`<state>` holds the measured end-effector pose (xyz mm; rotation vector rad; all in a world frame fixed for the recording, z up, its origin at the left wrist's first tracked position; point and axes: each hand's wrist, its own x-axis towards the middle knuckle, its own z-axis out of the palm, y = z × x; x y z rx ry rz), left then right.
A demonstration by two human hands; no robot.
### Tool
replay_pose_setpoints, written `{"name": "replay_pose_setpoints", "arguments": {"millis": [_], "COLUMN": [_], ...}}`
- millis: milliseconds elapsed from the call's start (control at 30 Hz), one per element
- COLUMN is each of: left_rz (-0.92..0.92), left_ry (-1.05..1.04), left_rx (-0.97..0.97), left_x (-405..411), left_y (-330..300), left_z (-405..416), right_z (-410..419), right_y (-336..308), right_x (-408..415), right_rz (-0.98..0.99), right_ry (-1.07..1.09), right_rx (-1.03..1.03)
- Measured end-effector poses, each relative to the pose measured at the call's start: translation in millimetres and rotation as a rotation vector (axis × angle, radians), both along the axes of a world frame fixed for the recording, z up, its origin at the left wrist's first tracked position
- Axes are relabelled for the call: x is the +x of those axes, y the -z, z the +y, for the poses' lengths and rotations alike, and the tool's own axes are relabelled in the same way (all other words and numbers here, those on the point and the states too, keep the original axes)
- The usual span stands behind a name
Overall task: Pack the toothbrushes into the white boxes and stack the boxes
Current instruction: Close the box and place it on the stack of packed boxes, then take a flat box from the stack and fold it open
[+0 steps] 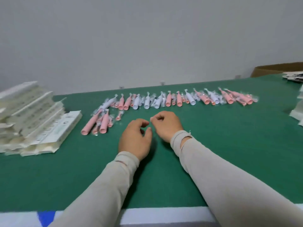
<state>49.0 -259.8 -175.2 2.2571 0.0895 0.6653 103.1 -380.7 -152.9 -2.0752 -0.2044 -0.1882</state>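
While both hands point(150, 128) hovered loosely curled and empty mid-counter point(229, 153), toothbrushes point(172, 99) lined its far edge, boxes point(32, 118) piled left; picking one brush cleanly from the row seemed wise.

Pink and white toothbrushes point(173, 99), white boxes point(34, 118), green table point(229, 145), beige sleeves point(221, 174)
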Motion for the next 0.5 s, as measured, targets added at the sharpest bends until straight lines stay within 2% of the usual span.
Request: {"name": "replay_pose_setpoints", "arguments": {"millis": [233,367,500], "left_rz": [0.133,0.148,0.511], "left_ry": [-0.254,-0.517,-0.712], "left_rx": [0.207,0.406,0.589], "left_x": [-40.7,-45.4,-46.0], "left_y": [-9.2,-28.2,-32.6], "left_z": [102.3,163.7,211.6], "right_z": [21.5,20.6,20.0], "right_y": [28.0,27.9,27.5], "right_x": [-10.0,-15.1,-18.3], "right_rz": [-0.152,-0.151,-0.137], "right_ry": [-0.181,-0.203,-0.206], "right_rx": [-0.167,-0.191,-0.163]}}
